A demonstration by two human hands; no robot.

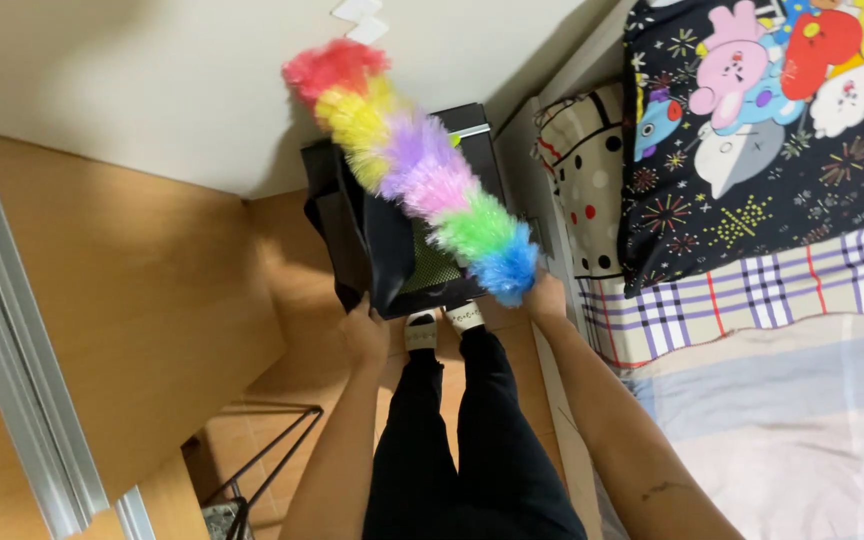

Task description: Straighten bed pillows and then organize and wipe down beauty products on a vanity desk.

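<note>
My right hand grips the handle end of a fluffy rainbow feather duster, which slants up and to the left with its red tip highest. My left hand holds the edge of a black bag that hangs in front of a black box-shaped unit on the floor. The duster's blue and green part lies over the bag's open side. My legs in black trousers and my feet stand just below the bag.
A bed with a plaid sheet, a dark cartoon-print blanket and a spotted pillow fills the right side. A wooden cabinet with a metal rail stands at the left. A black wire stand sits on the tiled floor.
</note>
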